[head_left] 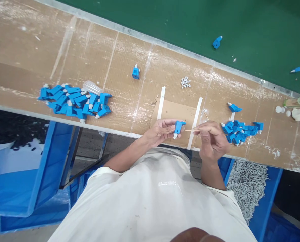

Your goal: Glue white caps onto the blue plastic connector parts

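My left hand [163, 131] grips a small blue plastic part [179, 127] with a white piece at its lower end. In my right hand [211, 137] is a thin wooden toothpick [188, 130], pinched between thumb and fingers. Its tip points left, toward the blue part; whether they touch I cannot tell. Both hands are over a cardboard mat [178, 109] that has white tape strips along its sides. Beyond the mat lies a small cluster of little white pieces [185, 82]. Just past my right hand, another thin stick [206, 115] rests on the bench.
Blue parts form a large pile [75, 101] at left, beside a clear plastic cup [92, 88], and a smaller pile [240, 131] at right. One blue part [136, 72] stands alone. A container of sticks [294, 102] lies far right. Blue parts sit on the green surface [177, 20] behind.
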A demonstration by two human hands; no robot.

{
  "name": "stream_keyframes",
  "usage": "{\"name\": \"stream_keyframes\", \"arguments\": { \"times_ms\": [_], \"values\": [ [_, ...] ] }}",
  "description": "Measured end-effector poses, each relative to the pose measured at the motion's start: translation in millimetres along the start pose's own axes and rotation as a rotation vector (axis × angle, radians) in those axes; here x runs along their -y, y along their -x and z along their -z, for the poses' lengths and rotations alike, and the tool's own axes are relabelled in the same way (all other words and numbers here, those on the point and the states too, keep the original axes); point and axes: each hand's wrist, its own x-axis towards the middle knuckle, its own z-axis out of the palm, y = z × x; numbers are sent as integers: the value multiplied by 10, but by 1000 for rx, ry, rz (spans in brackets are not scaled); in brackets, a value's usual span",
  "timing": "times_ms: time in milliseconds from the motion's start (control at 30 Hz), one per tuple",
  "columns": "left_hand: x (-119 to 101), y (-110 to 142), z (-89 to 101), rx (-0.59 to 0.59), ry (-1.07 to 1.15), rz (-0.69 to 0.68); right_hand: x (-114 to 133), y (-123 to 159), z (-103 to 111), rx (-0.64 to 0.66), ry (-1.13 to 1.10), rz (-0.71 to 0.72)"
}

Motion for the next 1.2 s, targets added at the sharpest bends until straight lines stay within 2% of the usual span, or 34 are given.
{"name": "stream_keyframes", "arguments": {
  "times_ms": [100,200,333,433,533,633,733,833,933,1000,1067,1133,1200],
  "values": [
    [-19,9,-8,1,22,11,-50,16,54,-43,4,-45],
    [-33,9,-10,-1,32,9,-148,57,66,88,117,-50],
    [-57,10,24,-19,38,-29,-284,138,-23,243,158,-75],
    [-81,18,86,-51,40,-59,-338,165,-52,294,203,-86],
    [-107,16,161,-68,53,-78,-401,41,30,274,251,-105],
    [-132,-15,221,-62,75,-86,-643,-383,134,253,317,-114],
    [-140,-60,245,-42,81,-94,-1115,-1142,115,257,498,-131],
    [-123,-83,235,-23,85,-90,-1632,-1991,-95,319,659,-216],
    [-103,-80,221,-3,87,-47,-2004,-2586,-432,367,776,-275],
    [-103,-71,226,-19,92,-28,-2152,-2797,-642,423,833,-287],
    [-115,-61,241,-39,102,-23,-2234,-2904,-764,452,865,-302],
    [-129,-52,259,-42,106,-18,-2254,-2921,-744,447,861,-318],
    [-134,-46,272,-33,102,-24,-2204,-2818,-562,427,835,-297]
  ]
}}
